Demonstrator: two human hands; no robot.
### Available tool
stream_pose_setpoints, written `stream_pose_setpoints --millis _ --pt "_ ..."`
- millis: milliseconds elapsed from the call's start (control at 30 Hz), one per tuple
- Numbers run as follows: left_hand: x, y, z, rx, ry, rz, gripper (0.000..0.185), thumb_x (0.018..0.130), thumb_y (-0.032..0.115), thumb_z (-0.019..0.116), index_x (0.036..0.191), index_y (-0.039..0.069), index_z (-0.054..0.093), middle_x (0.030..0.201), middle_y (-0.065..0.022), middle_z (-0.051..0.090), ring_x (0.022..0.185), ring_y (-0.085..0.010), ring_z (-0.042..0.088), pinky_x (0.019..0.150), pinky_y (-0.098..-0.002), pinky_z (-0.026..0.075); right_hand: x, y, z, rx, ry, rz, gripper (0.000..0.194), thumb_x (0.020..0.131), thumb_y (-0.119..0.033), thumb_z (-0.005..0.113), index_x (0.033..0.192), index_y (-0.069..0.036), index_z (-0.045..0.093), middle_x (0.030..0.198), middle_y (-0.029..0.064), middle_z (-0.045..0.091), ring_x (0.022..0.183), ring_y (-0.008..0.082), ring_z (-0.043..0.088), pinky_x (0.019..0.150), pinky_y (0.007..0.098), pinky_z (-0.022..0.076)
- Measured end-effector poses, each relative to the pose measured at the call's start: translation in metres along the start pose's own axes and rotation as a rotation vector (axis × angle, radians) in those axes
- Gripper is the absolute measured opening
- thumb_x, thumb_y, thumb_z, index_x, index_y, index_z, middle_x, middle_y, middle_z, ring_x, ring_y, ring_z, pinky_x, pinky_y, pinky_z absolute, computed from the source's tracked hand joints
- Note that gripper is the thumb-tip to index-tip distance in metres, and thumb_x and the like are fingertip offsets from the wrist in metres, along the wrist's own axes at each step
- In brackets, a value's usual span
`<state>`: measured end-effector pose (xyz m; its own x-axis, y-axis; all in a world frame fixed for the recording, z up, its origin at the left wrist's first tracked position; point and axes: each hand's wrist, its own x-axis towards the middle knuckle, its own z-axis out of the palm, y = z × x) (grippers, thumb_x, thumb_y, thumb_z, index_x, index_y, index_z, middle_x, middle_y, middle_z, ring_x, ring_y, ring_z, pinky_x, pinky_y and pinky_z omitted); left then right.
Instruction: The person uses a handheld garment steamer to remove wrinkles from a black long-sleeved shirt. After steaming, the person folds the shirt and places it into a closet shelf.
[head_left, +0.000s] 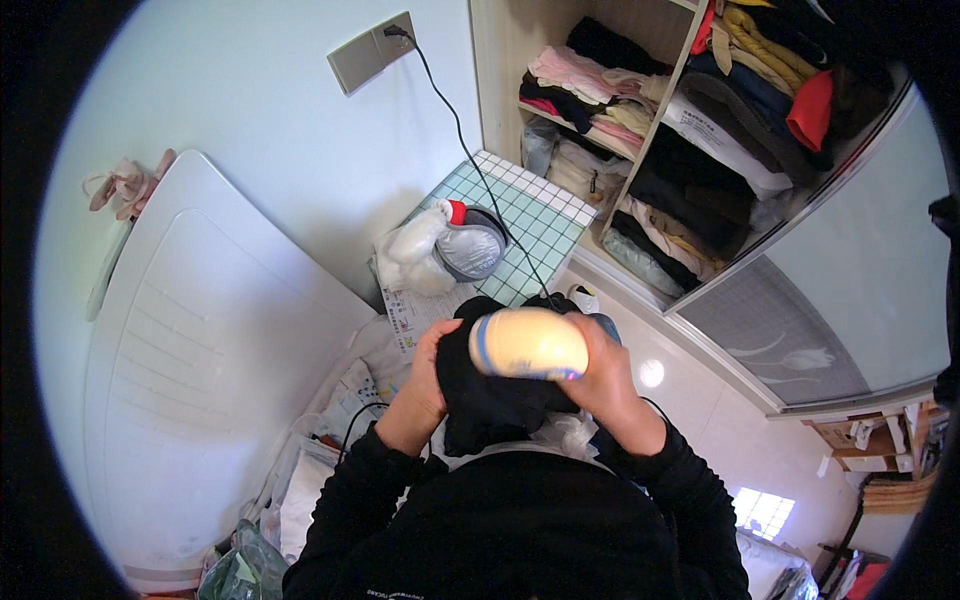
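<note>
My right hand (607, 375) grips a rounded cream-coloured handheld device (532, 345) with a blue band, blurred and seemingly tilted over the cloth. Under it, a black fabric garment (495, 412) lies bunched in front of my body. The left edge of that garment is in my left hand (426, 375), thumb on top and fingers mostly hidden by the cloth. A black power cord (461, 135) runs down from a wall socket (371, 52) and disappears near my right hand; I cannot tell for certain that it joins the device.
A table with a green grid cover (536, 259) bears white plush material (420, 251), a grey rounded item (472, 251) and a printed sheet (420, 315). An open wardrobe (637, 142) with folded clothes stands at the right. A white headboard (202, 360) leans along the left.
</note>
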<state>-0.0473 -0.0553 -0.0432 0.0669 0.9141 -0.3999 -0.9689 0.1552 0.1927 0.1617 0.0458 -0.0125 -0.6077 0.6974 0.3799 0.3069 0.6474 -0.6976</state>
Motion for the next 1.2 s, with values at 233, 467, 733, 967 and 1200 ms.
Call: stream_pose_setpoints --millis 233,467,733,967,1200 --pt "-0.003 0.000 -0.005 -0.007 -0.042 -0.003 0.046 0.083 0.030 0.051 0.116 -0.001 0.059 0.110 -0.0185 0.065 0.099 -0.0346 0.063 0.095 -0.0469 0.048 -0.008 0.004 -0.001 0.015 -0.002 -0.017 0.056 0.067 -0.009 0.080 0.116 -0.006 0.054 0.101 0.0183 0.066 0.093 0.0368 0.065 0.078 0.0389 0.0535" --pt "-0.005 0.001 -0.003 -0.021 -0.176 -0.062 0.054 0.076 0.025 0.050 0.121 -0.005 0.054 0.118 -0.0224 0.061 0.107 -0.0382 0.059 0.099 -0.0495 0.044 0.012 0.024 -0.014 0.174 0.167 0.278 0.050 0.070 -0.003 0.072 0.116 -0.004 0.053 0.097 0.0180 0.068 0.090 0.0301 0.068 0.077 0.0346 0.0532" --pt "0.001 0.001 -0.008 -0.004 -0.214 -0.048 0.054 0.074 0.024 0.049 0.120 -0.004 0.054 0.117 -0.0232 0.062 0.104 -0.0396 0.060 0.098 -0.0508 0.044 0.002 0.015 -0.009 -0.037 0.003 0.077 0.052 0.070 -0.012 0.079 0.115 -0.007 0.055 0.097 0.0183 0.066 0.090 0.0362 0.066 0.077 0.0393 0.0538" --pt "-0.001 0.001 -0.005 0.024 -0.191 -0.058 0.048 0.074 0.023 0.051 0.114 -0.003 0.059 0.114 -0.0200 0.063 0.102 -0.0369 0.061 0.097 -0.0465 0.046 -0.004 0.018 -0.008 0.173 -0.027 -0.009 0.053 0.071 -0.012 0.078 0.118 -0.008 0.054 0.099 0.0183 0.066 0.092 0.0378 0.065 0.076 0.0396 0.0541" --pt "-0.003 0.005 0.010 0.035 -0.039 0.113 0.034 0.084 0.025 0.053 0.106 0.002 0.063 0.105 -0.0130 0.068 0.098 -0.0297 0.064 0.094 -0.0427 0.048 0.004 0.022 -0.012 0.030 0.114 0.233 0.052 0.071 -0.008 0.075 0.117 -0.006 0.052 0.098 0.0182 0.067 0.090 0.0345 0.067 0.076 0.0389 0.0542"
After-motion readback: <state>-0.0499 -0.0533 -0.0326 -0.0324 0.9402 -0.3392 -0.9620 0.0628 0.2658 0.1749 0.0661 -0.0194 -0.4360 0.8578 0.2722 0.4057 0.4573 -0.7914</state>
